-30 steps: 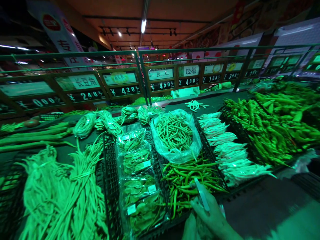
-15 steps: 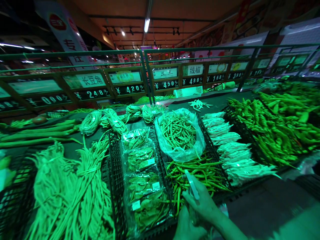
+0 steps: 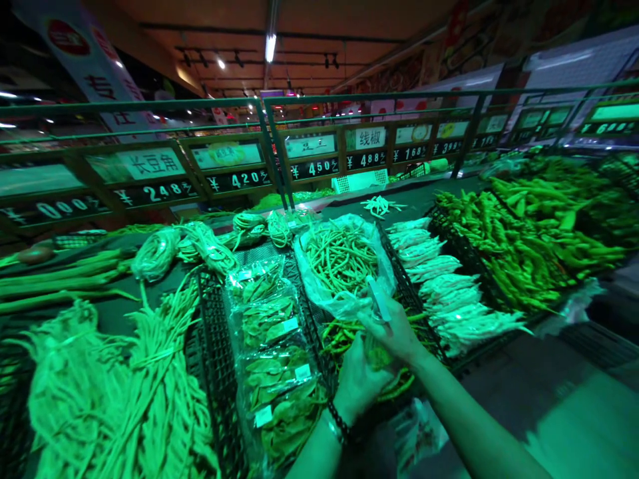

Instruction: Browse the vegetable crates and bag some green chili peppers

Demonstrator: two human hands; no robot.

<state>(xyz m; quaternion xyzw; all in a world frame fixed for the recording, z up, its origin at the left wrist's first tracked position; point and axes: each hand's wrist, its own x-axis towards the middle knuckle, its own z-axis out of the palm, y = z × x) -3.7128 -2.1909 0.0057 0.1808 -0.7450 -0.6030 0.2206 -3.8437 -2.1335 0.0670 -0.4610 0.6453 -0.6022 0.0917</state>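
Observation:
My right hand (image 3: 397,332) is closed around a pale flat strip-like object (image 3: 378,299), which points up over the front rim of a plastic bag (image 3: 303,274) of green beans (image 3: 339,256). Just below and left, my left hand (image 3: 360,376) has curled fingers and a dark beaded bracelet at the wrist. Its fingertips are close to my right hand; something see-through seems to lie between them, too dim to name. Both hands are over loose long green peppers (image 3: 342,336), partly hiding them. A clear plastic bag (image 3: 420,432) shows below my right forearm.
Packed leafy greens (image 3: 272,366) lie in a black crate on the left, beyond them long beans (image 3: 164,372). Pale bagged pods (image 3: 444,286) and more green peppers (image 3: 519,259) are on the right. A rail with price signs (image 3: 314,166) runs behind.
Both hands have moved up and further over the crate, the pale object now overlapping the bean bag. More of my left wrist shows. The view has shifted slightly right.

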